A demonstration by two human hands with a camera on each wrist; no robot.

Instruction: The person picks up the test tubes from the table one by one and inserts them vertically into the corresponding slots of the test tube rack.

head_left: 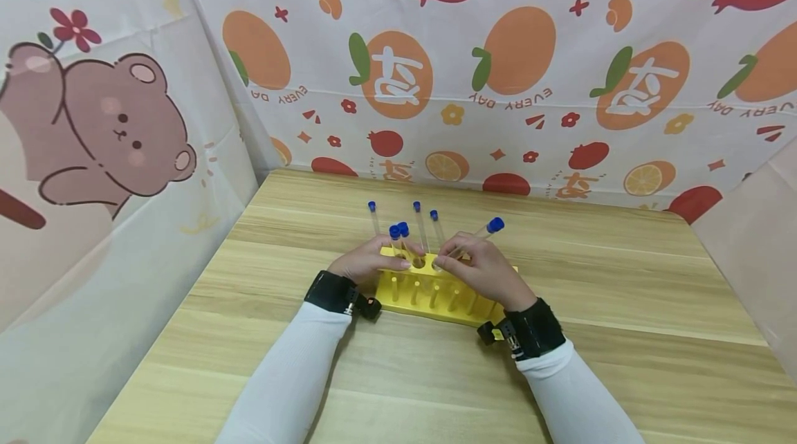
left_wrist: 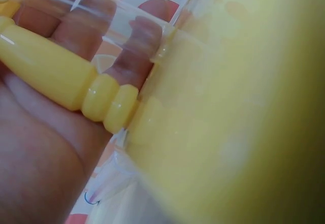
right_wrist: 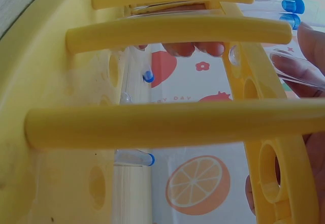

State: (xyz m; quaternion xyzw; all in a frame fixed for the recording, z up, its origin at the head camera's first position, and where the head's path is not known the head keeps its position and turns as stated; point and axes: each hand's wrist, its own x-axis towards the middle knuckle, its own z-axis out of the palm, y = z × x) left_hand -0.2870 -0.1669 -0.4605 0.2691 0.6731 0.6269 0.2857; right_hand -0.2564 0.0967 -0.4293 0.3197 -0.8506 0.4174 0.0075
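Note:
A yellow test tube rack stands on the table, pegs toward me. My left hand grips its left end, thumb on the top bar; the left wrist view shows the fingers behind a yellow post. Two clear tubes with blue caps, one of them this test tube, stand in the rack's left holes. My right hand pinches another test tube, tilted, its cap up to the right and its lower end by a top hole. In the right wrist view, part of this tube shows beside the rack's top bar.
Behind the rack, several blue-capped tubes lie on the wooden table, including one at the left, one in the middle and one at the right. A fruit-print cloth hangs at the table's back edge.

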